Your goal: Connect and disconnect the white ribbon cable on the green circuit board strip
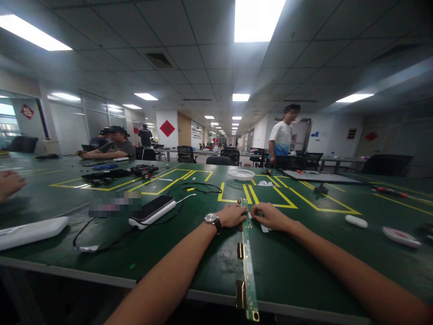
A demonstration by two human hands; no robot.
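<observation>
A long, narrow green circuit board (249,271) lies lengthwise on the green table (209,271), its near end reaching past the table's front edge. Brown and gold connector pieces line its left side. My left hand (232,215), with a watch on the wrist, rests on the far part of the board, fingers closed together on its left edge. Just across the board, my right hand (269,215) has its fingers pinched near the right edge, at a small white piece too small to make out. Under that hand lies a white scrap (265,229).
A white device with a black phone-like slab (152,210) and a cable lie left. Beyond the board stands a white round basket (241,174). White objects (356,221) lie right. Another person's hand (10,184) shows at far left; a person stands behind the table.
</observation>
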